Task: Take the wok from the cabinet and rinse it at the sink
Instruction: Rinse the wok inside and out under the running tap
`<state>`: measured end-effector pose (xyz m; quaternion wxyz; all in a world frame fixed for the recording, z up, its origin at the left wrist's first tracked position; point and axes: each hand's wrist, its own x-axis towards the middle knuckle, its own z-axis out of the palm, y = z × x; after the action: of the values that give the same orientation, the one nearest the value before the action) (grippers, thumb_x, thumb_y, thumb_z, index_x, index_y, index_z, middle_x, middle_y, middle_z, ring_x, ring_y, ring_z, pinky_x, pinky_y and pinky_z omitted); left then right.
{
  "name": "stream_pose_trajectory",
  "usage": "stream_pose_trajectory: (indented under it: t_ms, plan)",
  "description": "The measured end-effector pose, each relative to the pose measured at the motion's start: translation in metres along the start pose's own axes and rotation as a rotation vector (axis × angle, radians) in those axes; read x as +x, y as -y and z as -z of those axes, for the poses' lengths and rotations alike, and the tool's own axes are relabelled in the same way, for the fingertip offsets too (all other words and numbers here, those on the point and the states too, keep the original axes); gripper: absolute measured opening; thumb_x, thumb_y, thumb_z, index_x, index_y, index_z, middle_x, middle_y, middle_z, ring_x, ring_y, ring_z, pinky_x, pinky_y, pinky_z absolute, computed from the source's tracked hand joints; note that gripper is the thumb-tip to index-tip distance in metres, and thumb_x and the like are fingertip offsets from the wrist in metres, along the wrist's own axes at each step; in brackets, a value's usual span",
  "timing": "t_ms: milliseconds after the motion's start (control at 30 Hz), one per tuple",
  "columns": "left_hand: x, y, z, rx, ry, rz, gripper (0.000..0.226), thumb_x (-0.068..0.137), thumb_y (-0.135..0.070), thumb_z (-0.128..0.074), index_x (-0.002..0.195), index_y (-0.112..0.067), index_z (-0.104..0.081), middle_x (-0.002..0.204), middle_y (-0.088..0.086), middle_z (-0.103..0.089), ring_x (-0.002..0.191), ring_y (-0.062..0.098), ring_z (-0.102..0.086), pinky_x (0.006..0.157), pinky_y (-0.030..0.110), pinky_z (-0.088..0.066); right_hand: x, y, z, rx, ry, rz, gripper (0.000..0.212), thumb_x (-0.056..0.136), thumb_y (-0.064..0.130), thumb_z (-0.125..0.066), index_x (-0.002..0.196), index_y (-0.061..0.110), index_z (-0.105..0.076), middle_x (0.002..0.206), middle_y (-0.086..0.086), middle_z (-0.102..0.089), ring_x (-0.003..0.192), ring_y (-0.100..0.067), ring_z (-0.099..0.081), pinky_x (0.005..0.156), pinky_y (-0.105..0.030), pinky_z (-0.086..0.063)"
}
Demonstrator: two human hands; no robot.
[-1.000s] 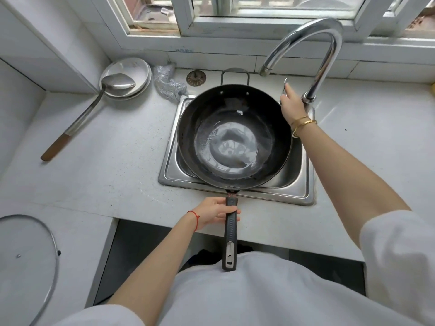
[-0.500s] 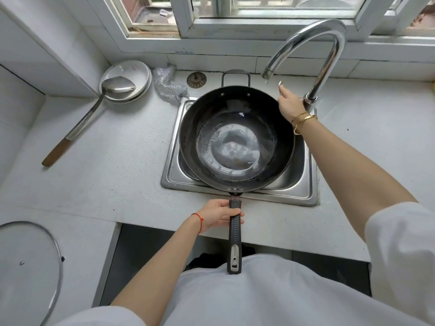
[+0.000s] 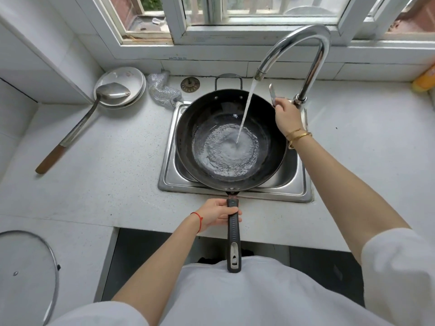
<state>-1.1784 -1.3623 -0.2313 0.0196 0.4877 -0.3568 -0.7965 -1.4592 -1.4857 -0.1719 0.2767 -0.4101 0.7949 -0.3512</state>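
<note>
A person stands at a white speckled worktop (image 3: 113,161), seen from above through a camera on their head. A black wok (image 3: 230,140) sits over a small steel sink (image 3: 299,184) set into the worktop, covering most of the basin. The wok's long black handle (image 3: 233,234) points straight back toward the person's body.

The left hand (image 3: 217,214) grips the handle close to the wok, fingers (image 3: 231,211) curled around it. A red string is tied around that wrist.

The right hand (image 3: 287,116) reaches to the far right side of the sink and holds the lever (image 3: 271,94) of a tall curved chrome tap (image 3: 303,43), fingers closed around its lower end. Gold bangles circle that wrist.

A stream of water (image 3: 246,109) runs from the tap's spout into the wok, landing slightly right of centre. A shallow pool of rippling water covers the bottom of the wok.

To the left of the sink, a metal ladle (image 3: 94,114) with a wooden grip lies on the worktop, its bowl resting in a stack of round metal plates (image 3: 131,78). Between the plates and the sink lies a crumpled silver scouring pad (image 3: 162,88). Just behind the sink sits a round metal drain strainer (image 3: 190,84). A glass lid (image 3: 28,274) with a metal rim lies on a lower surface at the near left. A white-framed window (image 3: 235,27) runs along the wall behind the tap.
</note>
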Motion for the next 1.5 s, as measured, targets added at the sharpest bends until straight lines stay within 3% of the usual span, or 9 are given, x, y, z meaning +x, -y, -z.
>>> stream_pose_trajectory:
  t_ms: [167,367,533,667,800,900,1000,1233,1500]
  plan:
    - [-0.002,-0.001,-0.003,0.078,-0.018,-0.033,0.028,0.094,-0.01,-0.062,0.12,-0.004,-0.06,0.114,0.013,-0.071,0.099,0.022,-0.07,0.085,0.024,-0.057,-0.078,-0.016,-0.002,-0.003,-0.027,-0.109,0.036,0.094,0.022,-0.043,0.082,-0.002,-0.068,0.084,-0.015,-0.073,0.083,-0.03,-0.067,0.079,-0.036,-0.054]
    - [-0.002,0.002,-0.008,0.1,-0.064,-0.053,0.007,0.094,-0.009,-0.061,0.098,-0.01,-0.065,0.11,0.012,-0.069,0.09,0.016,-0.067,0.071,0.017,-0.057,-0.179,-0.037,-0.033,-0.256,0.264,-0.162,0.03,0.094,0.023,-0.048,0.075,0.002,-0.058,0.076,-0.014,-0.063,0.078,-0.031,-0.058,0.073,-0.037,-0.047]
    - [-0.001,0.01,-0.012,0.092,-0.128,-0.065,0.025,0.095,-0.014,-0.061,0.118,-0.006,-0.062,0.107,0.011,-0.069,0.089,0.016,-0.066,0.075,0.021,-0.055,-0.234,-0.039,-0.058,-0.269,0.364,-0.193,0.025,0.096,0.029,-0.049,0.079,0.012,-0.054,0.078,-0.004,-0.058,0.075,-0.023,-0.053,0.065,-0.03,-0.038]
    - [-0.001,0.013,-0.018,0.034,-0.16,-0.055,0.016,0.096,-0.013,-0.059,0.11,-0.008,-0.062,0.1,0.008,-0.068,0.077,0.012,-0.064,0.065,0.017,-0.055,-0.26,-0.038,-0.069,-0.221,0.474,-0.265,0.038,0.099,0.034,-0.047,0.064,0.02,-0.047,0.076,-0.004,-0.058,0.075,-0.022,-0.053,0.056,-0.026,-0.037]
    - [-0.007,0.012,-0.022,-0.044,-0.147,-0.062,0.029,0.1,-0.01,-0.051,0.127,0.001,-0.055,0.108,0.012,-0.064,0.077,0.013,-0.062,0.049,0.014,-0.052,-0.273,-0.038,-0.082,-0.124,0.569,-0.324,0.027,0.095,0.038,-0.055,0.102,0.013,-0.063,0.096,-0.009,-0.063,0.086,-0.022,-0.056,0.079,-0.027,-0.047]
    - [-0.007,0.013,-0.022,-0.081,-0.14,-0.063,0.033,0.1,-0.012,-0.051,0.13,0.003,-0.052,0.118,0.016,-0.063,0.079,0.016,-0.063,0.05,0.017,-0.055,-0.281,-0.046,-0.097,0.141,0.473,-0.485,0.027,0.093,0.028,-0.059,0.108,0.007,-0.063,0.084,-0.01,-0.069,0.079,-0.027,-0.067,0.086,-0.041,-0.058]
    - [-0.006,0.015,-0.022,-0.1,-0.121,-0.08,0.029,0.101,-0.013,-0.048,0.128,-0.001,-0.052,0.13,0.016,-0.062,0.085,0.019,-0.065,0.067,0.023,-0.057,-0.287,-0.049,-0.108,0.4,0.361,-0.627,0.019,0.095,0.02,-0.056,0.097,0.002,-0.061,0.067,-0.012,-0.066,0.058,-0.026,-0.065,0.076,-0.046,-0.061]
    - [-0.009,0.016,-0.026,-0.14,-0.09,-0.144,0.027,0.101,-0.006,-0.046,0.125,0.005,-0.05,0.102,0.013,-0.065,0.087,0.019,-0.065,0.07,0.022,-0.059,-0.295,-0.042,-0.115,0.212,0.176,-0.539,0.022,0.094,0.027,-0.056,0.084,0.009,-0.06,0.056,-0.003,-0.059,0.035,-0.01,-0.055,0.038,-0.02,-0.049]
    - [-0.01,0.019,-0.035,-0.182,-0.094,-0.181,0.028,0.101,-0.005,-0.046,0.123,0.011,-0.052,0.105,0.019,-0.061,0.085,0.018,-0.063,0.061,0.018,-0.058,-0.3,-0.041,-0.106,0.102,0.072,-0.44,0.025,0.092,0.027,-0.058,0.07,0.016,-0.055,0.059,-0.002,-0.057,0.036,-0.013,-0.055,0.032,-0.016,-0.039]
